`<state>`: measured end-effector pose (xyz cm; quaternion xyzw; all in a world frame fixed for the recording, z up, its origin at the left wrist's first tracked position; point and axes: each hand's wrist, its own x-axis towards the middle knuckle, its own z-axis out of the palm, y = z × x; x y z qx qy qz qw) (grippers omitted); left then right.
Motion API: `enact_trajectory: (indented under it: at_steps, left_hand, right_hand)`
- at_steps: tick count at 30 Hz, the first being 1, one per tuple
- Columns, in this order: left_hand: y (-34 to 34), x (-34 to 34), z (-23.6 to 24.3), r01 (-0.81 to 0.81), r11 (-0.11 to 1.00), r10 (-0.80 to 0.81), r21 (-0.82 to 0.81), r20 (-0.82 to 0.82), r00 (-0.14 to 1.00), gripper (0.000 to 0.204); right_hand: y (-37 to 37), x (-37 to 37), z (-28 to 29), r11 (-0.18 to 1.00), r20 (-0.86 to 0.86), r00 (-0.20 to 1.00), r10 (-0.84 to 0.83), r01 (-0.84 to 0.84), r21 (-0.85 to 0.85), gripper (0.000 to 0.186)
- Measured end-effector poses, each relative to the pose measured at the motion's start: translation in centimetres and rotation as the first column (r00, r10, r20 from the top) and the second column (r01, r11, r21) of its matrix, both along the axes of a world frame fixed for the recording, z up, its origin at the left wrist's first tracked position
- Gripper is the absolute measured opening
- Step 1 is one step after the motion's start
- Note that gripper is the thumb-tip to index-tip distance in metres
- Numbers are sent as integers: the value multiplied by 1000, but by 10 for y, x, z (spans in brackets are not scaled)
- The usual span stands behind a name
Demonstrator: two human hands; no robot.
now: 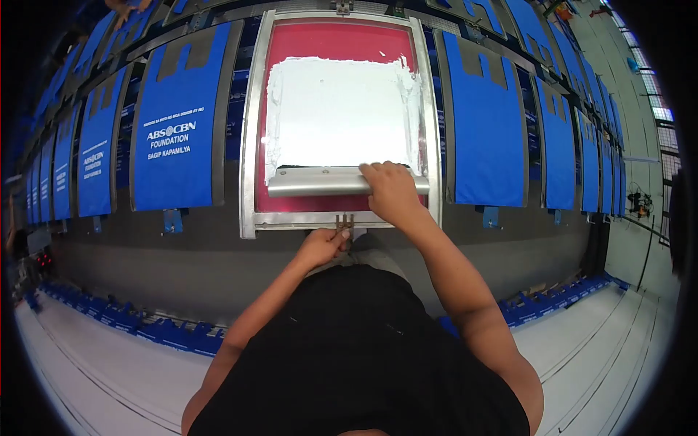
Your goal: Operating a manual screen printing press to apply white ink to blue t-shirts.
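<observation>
A screen printing frame (249,138) with a metal border and red mesh lies in front of me. White ink (338,109) covers most of its mesh in a rough-edged square. Across the near end of the ink rests a long metal squeegee (313,184). My right hand (392,192) is closed over the squeegee's right part, fingers on its top edge. My left hand (323,245) is closed at the frame's near edge, on a small metal clamp (345,222) in the middle. What lies beneath the frame is hidden.
Blue bags on flat boards stand in rows on both sides. The nearest left bag (174,123) bears white print; the nearest right bag (488,131) shows plain blue. Metal brackets (171,221) jut from the boards' near ends. More blue bags (138,325) line up behind me near the floor.
</observation>
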<state>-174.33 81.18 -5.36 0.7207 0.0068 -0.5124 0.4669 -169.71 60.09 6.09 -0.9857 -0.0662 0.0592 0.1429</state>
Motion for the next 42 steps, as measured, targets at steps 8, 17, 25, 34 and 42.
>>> enact_trajectory:
  at_steps: [8, 17, 25, 34, 42]
  left_hand:
    - [-12, 2, 21, 190, 937, -258, 292, 218, 941, 53]
    - [58, 141, 22, -579, 787, 193, 211, 808, 557, 41]
    - [-17, 110, 37, -602, 797, 483, -55, 656, 580, 55]
    - [-334, 6, 15, -480, 857, 489, -189, 591, 642, 52]
    - [-508, -55, 16, -549, 818, 546, -168, 523, 654, 49]
  right_hand:
    - [-106, 2, -2, 976, -110, 973, -205, 212, 52, 39]
    - [-173, 41, -64, 459, -405, 866, -294, 500, 734, 41]
    - [-250, 29, -39, 263, -475, 832, -288, 546, 796, 47]
    - [-550, -130, -8, 300, -447, 740, -502, 634, 712, 42]
    - [-731, -166, -24, 270, -504, 748, -431, 640, 719, 43]
